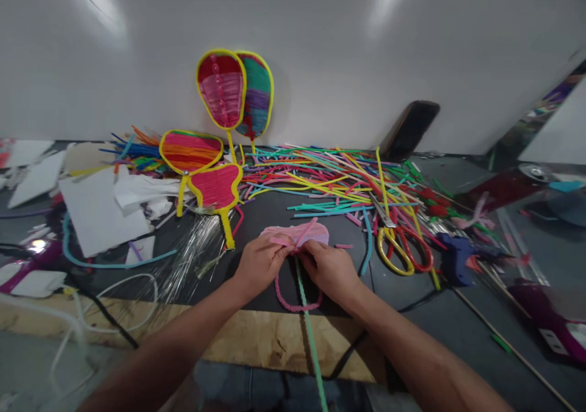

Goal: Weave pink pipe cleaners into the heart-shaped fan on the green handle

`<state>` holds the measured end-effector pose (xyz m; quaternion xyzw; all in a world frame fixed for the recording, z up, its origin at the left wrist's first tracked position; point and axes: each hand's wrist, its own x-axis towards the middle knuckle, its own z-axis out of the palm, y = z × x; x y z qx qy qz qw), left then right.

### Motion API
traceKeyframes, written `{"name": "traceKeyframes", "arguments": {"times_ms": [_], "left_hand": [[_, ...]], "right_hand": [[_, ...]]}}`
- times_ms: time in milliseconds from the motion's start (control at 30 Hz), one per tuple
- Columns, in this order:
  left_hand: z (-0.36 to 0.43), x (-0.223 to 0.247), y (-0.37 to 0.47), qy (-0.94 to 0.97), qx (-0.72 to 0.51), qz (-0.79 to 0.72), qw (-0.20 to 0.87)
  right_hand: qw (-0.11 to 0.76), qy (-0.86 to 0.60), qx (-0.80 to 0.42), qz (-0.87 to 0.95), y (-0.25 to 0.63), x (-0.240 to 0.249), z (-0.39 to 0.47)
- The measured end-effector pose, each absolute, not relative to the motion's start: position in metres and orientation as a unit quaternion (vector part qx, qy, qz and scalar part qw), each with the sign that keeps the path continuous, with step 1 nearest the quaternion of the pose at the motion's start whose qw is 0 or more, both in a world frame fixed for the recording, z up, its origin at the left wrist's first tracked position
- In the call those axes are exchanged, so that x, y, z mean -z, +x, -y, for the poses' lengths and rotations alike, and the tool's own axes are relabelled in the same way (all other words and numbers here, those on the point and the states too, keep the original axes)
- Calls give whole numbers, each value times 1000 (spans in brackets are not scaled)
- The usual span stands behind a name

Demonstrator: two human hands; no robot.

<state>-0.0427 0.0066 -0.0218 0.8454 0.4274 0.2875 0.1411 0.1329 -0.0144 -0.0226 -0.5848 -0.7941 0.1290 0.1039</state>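
At the front middle of the table, a pink pipe-cleaner piece [315, 231] lies flat, its upper part filled in with pale pink rows. Below my hands its frame continues as a darker pink loop [293, 307]. A mint-green twisted stem [311, 339] runs down from the piece past the table edge. My left hand [263, 260] pinches a short pink pipe cleaner [306, 232] at the middle of the piece. Right beside it, my right hand [333, 270] is closed at the same crossing, its fingertips partly hidden.
Loose coloured pipe cleaners [315, 171] spread along the back. Finished fans [222, 91] lean on the wall. Yellow and red scissors [403, 250], a blue glue gun [458, 258] and a phone [412, 128] are on the right. White boards [101, 201] and cables [151, 281] lie left.
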Motion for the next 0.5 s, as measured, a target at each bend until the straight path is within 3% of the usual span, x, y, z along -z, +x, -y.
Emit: {"name": "traceKeyframes", "arguments": {"times_ms": [500], "left_hand": [[-3,16,-43,844,-252,-449,150]], "right_hand": [[116,-582,-136,793,134,25,16]]}}
